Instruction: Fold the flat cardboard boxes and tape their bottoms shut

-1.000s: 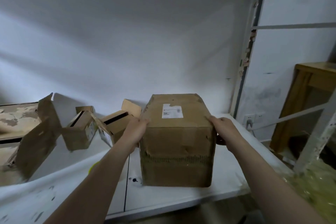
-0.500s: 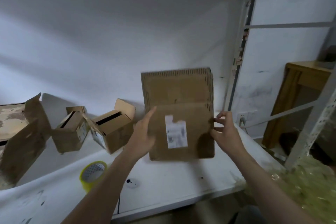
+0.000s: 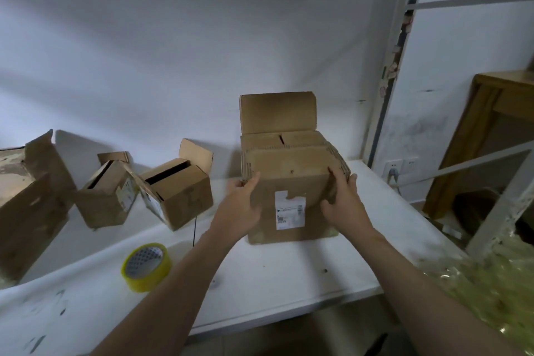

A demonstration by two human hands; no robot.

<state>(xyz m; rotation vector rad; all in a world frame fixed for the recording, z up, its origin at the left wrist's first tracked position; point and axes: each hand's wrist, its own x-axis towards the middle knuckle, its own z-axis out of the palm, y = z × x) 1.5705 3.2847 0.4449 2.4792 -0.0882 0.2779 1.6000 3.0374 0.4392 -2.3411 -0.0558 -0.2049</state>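
Upright box (image 3: 289, 191), label toward us, rear flap up, gripped by left hand (image 3: 242, 208) and right hand (image 3: 344, 202); three other boxes (image 3: 179, 188) left of it.

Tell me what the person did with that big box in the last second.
The labelled cardboard box was tipped over: its label, on top a second ago, now faces the person, and its flaps are on top. The left hand and right hand moved from its sides to grip its upper front corners. The small open boxes stayed put.
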